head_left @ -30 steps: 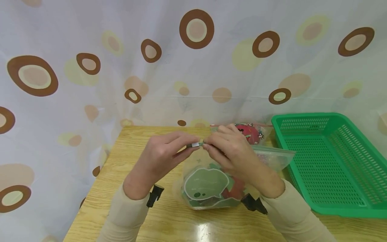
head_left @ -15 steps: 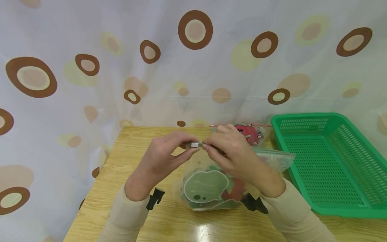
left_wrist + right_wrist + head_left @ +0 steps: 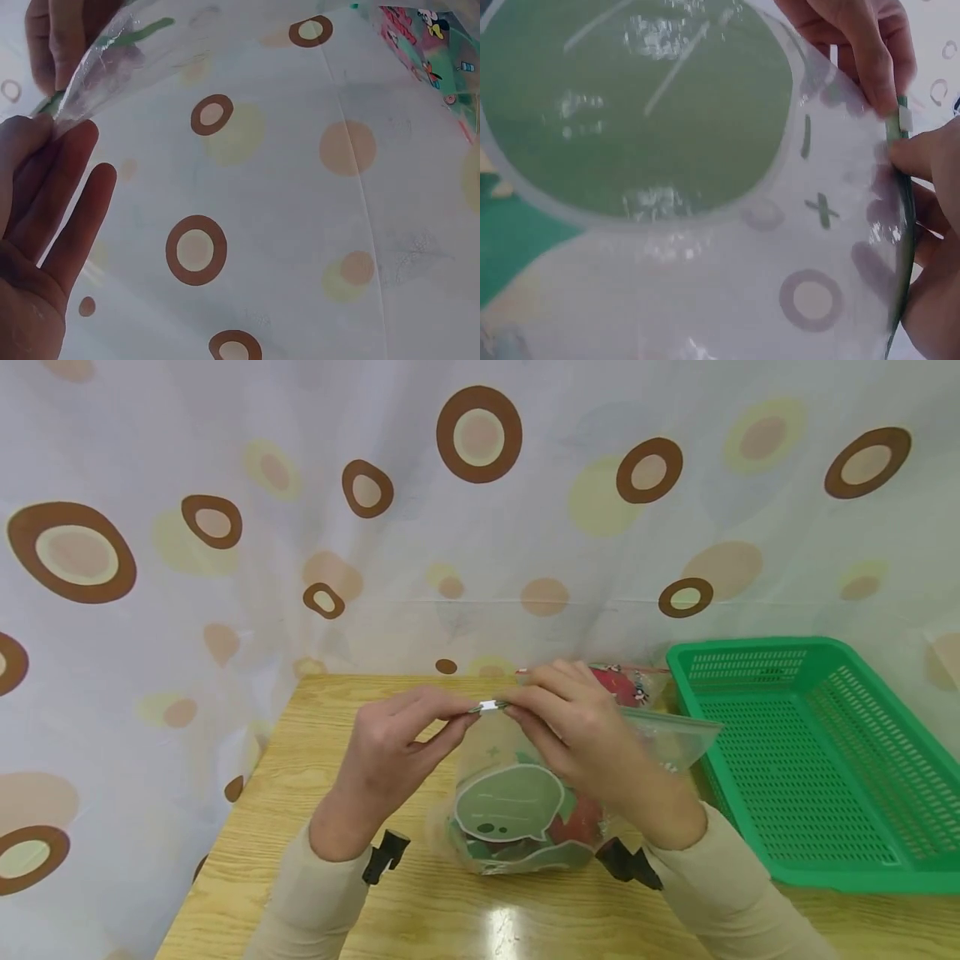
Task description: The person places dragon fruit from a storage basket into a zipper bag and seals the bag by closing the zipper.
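A clear zip bag with a green speech-bubble print (image 3: 510, 806) stands on the table in the head view, with something red inside. Its green zip edge has a small white slider (image 3: 488, 705). Just left of the slider, my left hand (image 3: 382, 752) pinches the edge between thumb and forefinger; its other fingers extend loosely in the left wrist view. On the slider's other side, my right hand (image 3: 581, 727) pinches the same edge. In the right wrist view the green zip strip (image 3: 905, 240) runs down past the right hand's fingers, several of which show through the plastic.
Behind the right hand lies another clear bag (image 3: 626, 685) with a red item and a red zip line. A green perforated basket (image 3: 757, 881) stands at the right. The wooden table (image 3: 262, 827) meets a dotted curtain (image 3: 420, 552) at the back.
Both hands have lifted the zip edge slightly, and the slider shows more of its face. My left fingers have shifted a little away from it.
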Motion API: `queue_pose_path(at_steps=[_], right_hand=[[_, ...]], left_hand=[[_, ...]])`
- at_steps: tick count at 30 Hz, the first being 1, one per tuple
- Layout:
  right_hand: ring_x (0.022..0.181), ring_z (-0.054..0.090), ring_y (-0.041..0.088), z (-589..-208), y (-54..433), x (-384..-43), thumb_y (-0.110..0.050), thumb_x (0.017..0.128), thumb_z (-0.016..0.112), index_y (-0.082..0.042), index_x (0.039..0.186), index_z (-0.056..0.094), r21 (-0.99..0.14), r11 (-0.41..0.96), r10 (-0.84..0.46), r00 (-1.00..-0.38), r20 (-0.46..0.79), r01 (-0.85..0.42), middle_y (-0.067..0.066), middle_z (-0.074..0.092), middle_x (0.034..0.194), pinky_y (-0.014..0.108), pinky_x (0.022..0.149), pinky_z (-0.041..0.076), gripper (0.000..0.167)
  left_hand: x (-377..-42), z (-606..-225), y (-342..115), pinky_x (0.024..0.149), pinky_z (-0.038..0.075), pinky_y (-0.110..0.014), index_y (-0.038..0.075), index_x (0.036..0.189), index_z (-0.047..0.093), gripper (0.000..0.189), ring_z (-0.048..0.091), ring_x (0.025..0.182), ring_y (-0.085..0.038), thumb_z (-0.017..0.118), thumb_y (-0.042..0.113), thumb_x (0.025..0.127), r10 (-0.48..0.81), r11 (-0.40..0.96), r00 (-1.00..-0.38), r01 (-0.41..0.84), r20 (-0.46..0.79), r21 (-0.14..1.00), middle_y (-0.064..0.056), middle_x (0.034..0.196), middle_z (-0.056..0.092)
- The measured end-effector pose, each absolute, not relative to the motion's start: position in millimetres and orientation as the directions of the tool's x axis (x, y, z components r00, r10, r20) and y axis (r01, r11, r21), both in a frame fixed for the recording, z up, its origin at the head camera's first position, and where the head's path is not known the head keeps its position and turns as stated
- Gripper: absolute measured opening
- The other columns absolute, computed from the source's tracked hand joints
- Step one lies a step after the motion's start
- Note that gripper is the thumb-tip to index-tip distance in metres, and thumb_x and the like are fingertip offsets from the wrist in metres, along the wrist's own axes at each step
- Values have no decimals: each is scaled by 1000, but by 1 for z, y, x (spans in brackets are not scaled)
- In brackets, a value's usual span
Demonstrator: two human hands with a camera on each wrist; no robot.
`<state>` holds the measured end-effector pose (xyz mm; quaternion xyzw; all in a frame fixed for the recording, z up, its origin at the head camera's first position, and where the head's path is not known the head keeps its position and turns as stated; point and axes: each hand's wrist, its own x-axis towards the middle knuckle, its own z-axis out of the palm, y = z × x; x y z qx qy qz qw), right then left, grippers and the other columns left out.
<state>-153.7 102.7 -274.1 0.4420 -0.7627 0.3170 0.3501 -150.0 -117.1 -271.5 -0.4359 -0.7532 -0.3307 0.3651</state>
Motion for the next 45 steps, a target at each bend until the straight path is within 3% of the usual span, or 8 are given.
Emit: queue_pose_path(at_steps=[6,16,25,32,43,45], right_hand=[[81,54,20,-274,89,-149,-32,101,56,-3,108,71,-203,374,-409,-357,840,-905,7,62,92,32,74,43,33],[77,54,21,-275,85,-150,-22,100,60,-1,98,72,-190,374,-340,-325,882,-908,7,64,89,31,71,42,24],[85,59,26,-279,95,-152,-23,99,60,0,97,72,-208,402,-326,-352,878,-892,10,67,92,34,78,47,26],[91,63,27,-280,102,-154,-23,99,61,-1,98,73,-192,410,-324,-339,883,-892,10,68,95,32,84,49,26],[87,51,32,-281,100,-149,-27,101,59,-4,97,75,-114,565,-290,-326,900,-817,14,61,94,43,76,40,28],[88,49,32,-282,101,-148,-27,100,60,-4,98,75,-127,585,-287,-351,891,-801,14,60,94,43,76,38,27]], left_hand=[[-149,-271,-115,66,60,-23,6,90,72,15,72,73,-14,79,-1,80,405,420,-314,898,859,130,-4,83,74],[-150,-272,-117,68,60,-22,5,91,73,10,72,74,-14,75,-1,84,399,393,-359,899,844,196,-4,83,75],[-151,-272,-121,68,59,-23,6,90,73,10,72,74,-14,75,-1,84,379,397,-376,891,845,219,-3,80,74],[-150,-274,-126,70,60,-24,6,92,74,10,73,75,-15,75,0,84,361,404,-393,883,846,238,-4,82,75],[-149,-275,-125,71,60,-25,6,92,74,10,73,74,-16,74,0,84,340,424,-402,873,850,243,-5,83,75],[-149,-275,-126,71,60,-25,6,92,73,10,73,74,-15,74,0,85,340,425,-404,871,849,245,-5,83,75]])
